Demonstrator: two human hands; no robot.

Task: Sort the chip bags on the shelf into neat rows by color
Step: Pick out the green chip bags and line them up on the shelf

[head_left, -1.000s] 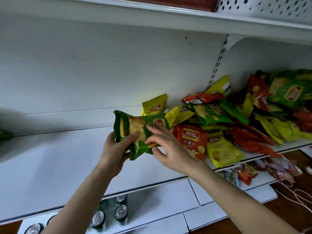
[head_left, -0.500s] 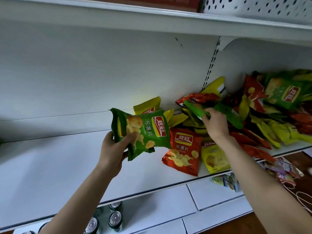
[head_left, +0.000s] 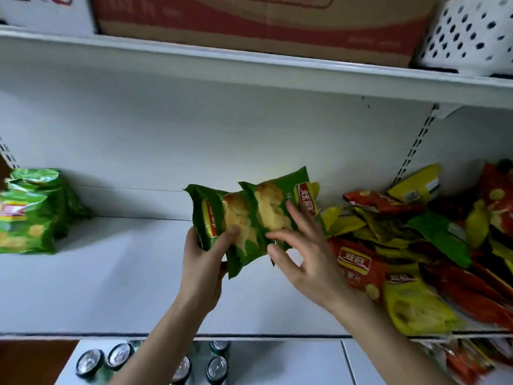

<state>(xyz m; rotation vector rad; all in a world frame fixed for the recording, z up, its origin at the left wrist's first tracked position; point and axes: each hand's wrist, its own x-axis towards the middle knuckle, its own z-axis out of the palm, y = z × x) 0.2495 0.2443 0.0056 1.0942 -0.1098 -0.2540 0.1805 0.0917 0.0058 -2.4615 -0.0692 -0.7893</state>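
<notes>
Bare hands, the left hand (head_left: 204,257) and right hand (head_left: 302,257), on bare forearms (head_left: 166,334)

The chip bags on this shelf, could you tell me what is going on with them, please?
A person is sorting them by colour. The left hand grips a green bag, and the right hand lays spread fingers on a second green bag overlapping it, above the shelf. A stack of green bags sits at the far left; a mixed pile of red, yellow and green bags lies on the right.
</notes>
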